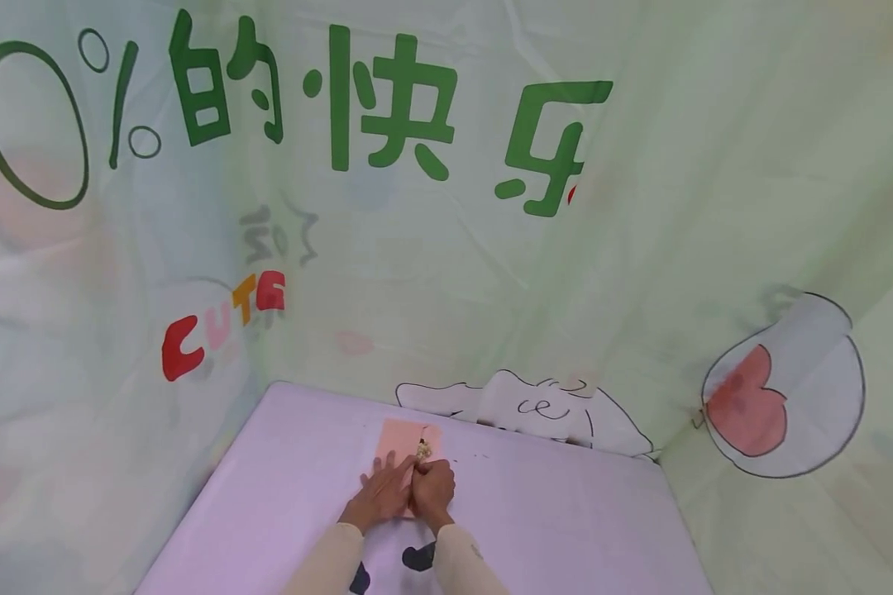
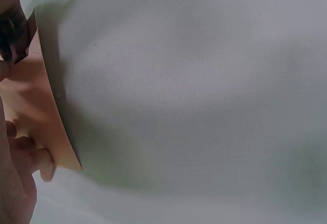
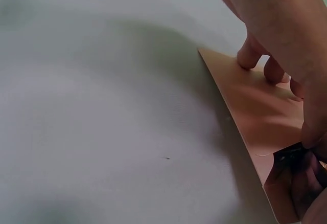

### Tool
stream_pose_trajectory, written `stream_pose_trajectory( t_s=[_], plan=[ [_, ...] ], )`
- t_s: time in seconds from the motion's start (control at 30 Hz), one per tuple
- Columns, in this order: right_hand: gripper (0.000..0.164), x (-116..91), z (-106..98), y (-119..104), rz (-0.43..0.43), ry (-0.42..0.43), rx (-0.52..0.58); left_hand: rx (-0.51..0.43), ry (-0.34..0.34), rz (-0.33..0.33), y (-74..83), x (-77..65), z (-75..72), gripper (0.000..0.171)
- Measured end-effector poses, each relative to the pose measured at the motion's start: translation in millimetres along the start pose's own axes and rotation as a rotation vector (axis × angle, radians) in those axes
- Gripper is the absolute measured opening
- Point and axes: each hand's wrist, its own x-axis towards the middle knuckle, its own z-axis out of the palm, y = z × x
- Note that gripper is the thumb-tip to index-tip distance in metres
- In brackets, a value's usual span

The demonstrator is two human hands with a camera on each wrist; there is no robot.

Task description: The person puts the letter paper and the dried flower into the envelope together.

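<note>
On the purple surface lies a piece of pink card, with a curved cut edge showing in both wrist views. My left hand rests on the card, its fingers spread and nearly straight. Close beside it, my right hand is curled like a fist at the card's right side. Just beyond the right fingers shows a small pale yellowish cluster. A dark object sits at the fingers by the cut edge, mostly hidden; I cannot tell its kind. The fingertips of both hands meet there.
The purple table extends around the card, with dark printed shapes near the forearms. Pale printed curtains stand along the back and sides. A few tiny specks lie right of the card.
</note>
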Motion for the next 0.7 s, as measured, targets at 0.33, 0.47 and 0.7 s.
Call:
stream_pose_trajectory(
  t_s=[0.33, 0.47, 0.7],
  plan=[
    [0.005, 9, -2, 8, 0.048, -0.086, 0.059, -0.008, 0.003, -0.007, 1.4, -0.5, -1.4, 0.049],
    [0.004, 9, -8, 2, 0.075, -0.145, 0.059, -0.003, -0.002, -0.013, 2.6, -1.1, -1.6, 0.052],
    [0.008, 8, -12, -6, 0.09, -0.203, 0.021, 0.003, -0.012, -0.02, 0.0, 1.4, 1.6, 0.053]
  ],
)
